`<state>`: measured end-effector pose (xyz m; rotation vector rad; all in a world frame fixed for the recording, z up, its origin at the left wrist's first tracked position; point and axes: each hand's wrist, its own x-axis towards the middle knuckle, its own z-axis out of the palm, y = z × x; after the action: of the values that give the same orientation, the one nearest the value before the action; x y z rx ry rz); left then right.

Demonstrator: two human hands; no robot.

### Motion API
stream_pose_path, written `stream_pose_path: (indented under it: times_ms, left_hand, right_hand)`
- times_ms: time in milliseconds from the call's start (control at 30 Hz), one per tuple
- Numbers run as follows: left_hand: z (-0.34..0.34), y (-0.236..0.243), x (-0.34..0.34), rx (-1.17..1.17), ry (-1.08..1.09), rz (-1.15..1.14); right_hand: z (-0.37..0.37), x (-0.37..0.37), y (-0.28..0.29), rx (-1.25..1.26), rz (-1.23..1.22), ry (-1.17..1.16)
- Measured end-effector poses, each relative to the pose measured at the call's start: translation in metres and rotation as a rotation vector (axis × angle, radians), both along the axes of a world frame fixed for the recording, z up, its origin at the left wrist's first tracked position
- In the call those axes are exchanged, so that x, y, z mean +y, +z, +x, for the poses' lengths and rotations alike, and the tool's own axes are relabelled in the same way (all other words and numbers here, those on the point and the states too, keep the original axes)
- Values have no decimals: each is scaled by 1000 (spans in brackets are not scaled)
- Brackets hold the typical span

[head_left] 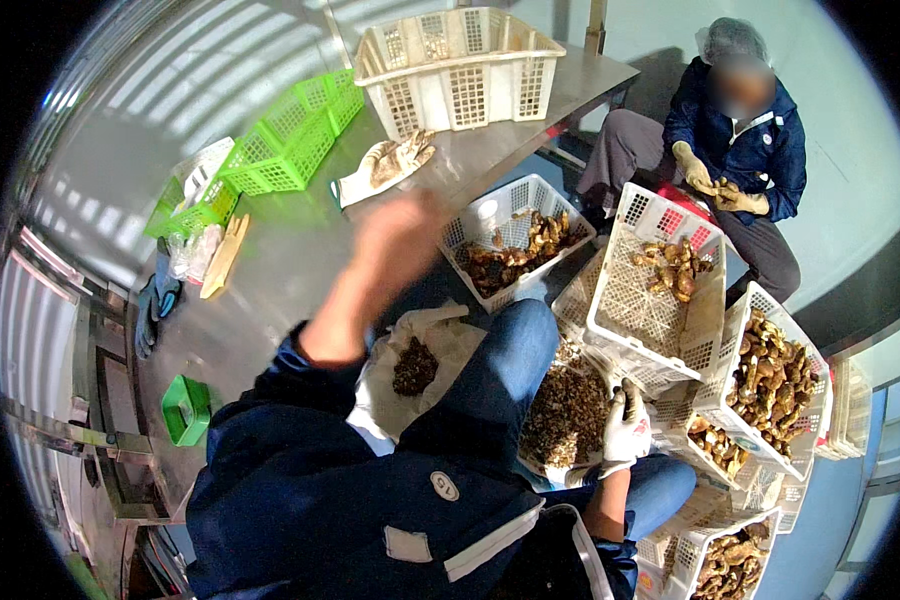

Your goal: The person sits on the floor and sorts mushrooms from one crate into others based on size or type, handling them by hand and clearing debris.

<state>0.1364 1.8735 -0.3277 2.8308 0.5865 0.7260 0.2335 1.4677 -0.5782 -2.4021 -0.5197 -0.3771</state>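
Left hand (pixel 402 235) hovers near edge of table (pixel 288 285), with room leftward.

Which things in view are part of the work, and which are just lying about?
Likely part of the work:
gloved right hand
dark bits beside it
white liner with more bits
mushroom crates
possibly the stained glove, near the bare left hand

Apparently lying about:
green baskets
yellow glove
dark gloves
small green tray

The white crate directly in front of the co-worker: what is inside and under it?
The crate holds some brown mushrooms. Under its left side, part of another white crate shows; the rest underneath is covered.
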Motion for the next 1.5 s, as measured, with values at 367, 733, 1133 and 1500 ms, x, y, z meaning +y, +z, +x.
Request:
stream_pose_path:
  times_ms: [367, 733, 1133, 1500]
  left_hand:
    - [-43, -30, 204, 317, 476, -3]
    - [28, 61, -67, -374, -259, -458]
    - [46, -103, -265, 166, -804, -736]
    - [43, -228, -196, 138, -1326, -209]
  right_hand:
    - [-35, 16, 40, 39, 24, 84]
    - [-43, -2, 117, 297, 645, 66]
    - [-60, -31, 128, 185, 656, 41]
    - [-40, -12, 75, 365, 168, 76]
